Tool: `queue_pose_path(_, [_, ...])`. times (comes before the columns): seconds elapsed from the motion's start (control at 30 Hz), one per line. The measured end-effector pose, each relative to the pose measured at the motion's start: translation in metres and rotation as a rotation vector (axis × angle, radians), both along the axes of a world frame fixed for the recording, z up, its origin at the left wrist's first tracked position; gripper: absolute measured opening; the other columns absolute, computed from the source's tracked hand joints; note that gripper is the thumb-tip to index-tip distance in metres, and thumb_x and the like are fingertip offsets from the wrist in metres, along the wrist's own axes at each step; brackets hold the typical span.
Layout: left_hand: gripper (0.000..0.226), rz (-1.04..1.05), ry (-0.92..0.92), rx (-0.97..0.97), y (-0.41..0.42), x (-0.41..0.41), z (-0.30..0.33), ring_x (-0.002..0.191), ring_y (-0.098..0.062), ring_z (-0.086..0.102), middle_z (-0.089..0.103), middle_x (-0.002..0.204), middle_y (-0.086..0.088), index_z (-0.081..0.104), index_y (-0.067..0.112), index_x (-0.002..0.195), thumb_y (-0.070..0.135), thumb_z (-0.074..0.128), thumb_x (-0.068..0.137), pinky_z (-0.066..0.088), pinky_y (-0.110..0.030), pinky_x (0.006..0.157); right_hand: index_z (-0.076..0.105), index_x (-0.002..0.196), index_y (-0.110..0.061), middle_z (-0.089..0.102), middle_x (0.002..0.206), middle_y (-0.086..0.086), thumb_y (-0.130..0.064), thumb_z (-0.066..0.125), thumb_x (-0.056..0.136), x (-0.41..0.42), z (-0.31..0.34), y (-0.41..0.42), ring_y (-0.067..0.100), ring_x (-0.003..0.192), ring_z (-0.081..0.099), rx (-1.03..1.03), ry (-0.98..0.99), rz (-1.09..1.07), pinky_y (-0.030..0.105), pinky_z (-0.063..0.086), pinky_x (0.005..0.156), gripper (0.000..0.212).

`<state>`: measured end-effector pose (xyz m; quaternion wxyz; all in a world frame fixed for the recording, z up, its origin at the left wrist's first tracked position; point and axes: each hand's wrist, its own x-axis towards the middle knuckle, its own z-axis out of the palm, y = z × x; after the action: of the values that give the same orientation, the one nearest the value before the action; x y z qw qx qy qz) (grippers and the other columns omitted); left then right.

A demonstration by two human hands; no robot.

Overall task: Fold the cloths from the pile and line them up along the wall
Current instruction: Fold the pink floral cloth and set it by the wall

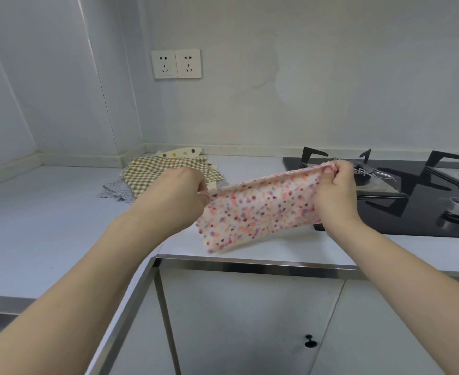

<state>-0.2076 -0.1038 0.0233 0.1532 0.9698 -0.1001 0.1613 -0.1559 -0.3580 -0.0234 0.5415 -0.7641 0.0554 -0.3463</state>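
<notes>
— Fingers first: what have the hands got?

— Both pinch one thing, as I read it from here. The left hand (181, 189), just left of frame centre, has its fingers curled with the tips nipped on the near upper corner of the pink spotted cloth (260, 212). The right hand (336, 190), right of centre, has fingers and thumb closed tight on the far upper corner, with the fabric bunched between them. The cloth hangs between the two, stretched along its top edge, tilted so the right end sits higher — its lower edge hangs free above the countertop (46, 212).

— And the pile?

— Behind the left hand, toward the corner of the wall. I see a green checked cloth (152, 171) on top, a grey one with a scalloped edge (120, 192) poking out beneath it, and a cream cloth with large dots (179, 153) at the back, close to the wall.

— The room?

— Pale countertop, pale wall with a double socket (176, 63) in the upper middle. A black gas hob (399, 190) fills the right side, behind the right hand. Below, a metal-edged counter front and cabinet doors with a small dark knob (310, 341).
</notes>
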Motion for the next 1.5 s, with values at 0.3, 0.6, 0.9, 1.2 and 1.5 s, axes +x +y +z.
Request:
queue_pose_path(0.3, [0.007, 0.049, 0.109, -0.089, 0.011, 0.013, -0.008, 0.067, -0.013, 0.051, 0.063, 0.083, -0.001, 0.064, 0.012, 0.089, 0.019, 0.066, 0.088, 0.042, -0.026, 0.058, 0.044, 0.118, -0.010, 0.047, 0.107, -0.002, -0.020, 0.031, 0.103, 0.017, -0.008, 0.006, 0.016, 0.097, 0.046, -0.110, 0.090, 0.046, 0.029, 0.034, 0.081, 0.022])
queue_pose_path(0.6, [0.008, 0.059, 0.355, -0.654, 0.018, 0.017, -0.008, 0.069, -0.030, 0.072, 0.069, 0.087, -0.017, 0.061, 0.006, 0.088, 0.001, 0.067, 0.087, 0.062, -0.037, 0.062, 0.034, 0.106, -0.024, 0.051, 0.079, -0.001, -0.024, 0.027, 0.104, 0.016, -0.006, 0.007, 0.025, 0.074, 0.051, -0.416, -0.015, 0.056, 0.037, 0.037, 0.062, 0.008])
queue_pose_path(0.9, [0.017, 0.180, 0.451, -0.802, 0.026, 0.032, -0.041, 0.051, -0.022, 0.067, 0.072, 0.073, -0.021, 0.062, -0.006, 0.097, 0.006, 0.069, 0.088, 0.059, -0.029, 0.051, 0.029, 0.123, -0.015, 0.056, 0.096, 0.011, 0.005, 0.039, 0.085, 0.067, -0.001, 0.023, 0.033, 0.072, 0.055, -1.156, 0.258, 0.018, 0.038, 0.042, 0.061, 0.044])
queue_pose_path(1.2, [0.029, 0.360, 0.185, -0.248, 0.033, 0.045, -0.078, 0.080, -0.018, 0.061, 0.068, 0.093, -0.004, 0.059, 0.012, 0.102, 0.035, 0.065, 0.086, 0.051, -0.033, 0.070, 0.025, 0.148, -0.015, 0.027, 0.153, 0.008, -0.050, 0.035, 0.096, 0.063, -0.042, 0.071, 0.029, 0.138, 0.029, -1.091, 0.449, 0.363, 0.043, 0.024, 0.112, 0.063])
queue_pose_path(1.5, [0.063, -0.042, 0.256, 0.176, -0.022, 0.022, -0.117, 0.150, -0.019, -0.001, 0.003, 0.164, -0.004, 0.007, 0.016, 0.156, 0.046, 0.020, 0.102, -0.001, -0.037, 0.121, -0.003, 0.153, -0.028, -0.010, 0.161, -0.002, -0.057, 0.010, 0.098, 0.071, -0.064, 0.055, 0.018, 0.147, -0.011, -1.201, 0.633, 0.530, 0.041, -0.005, 0.119, 0.064])
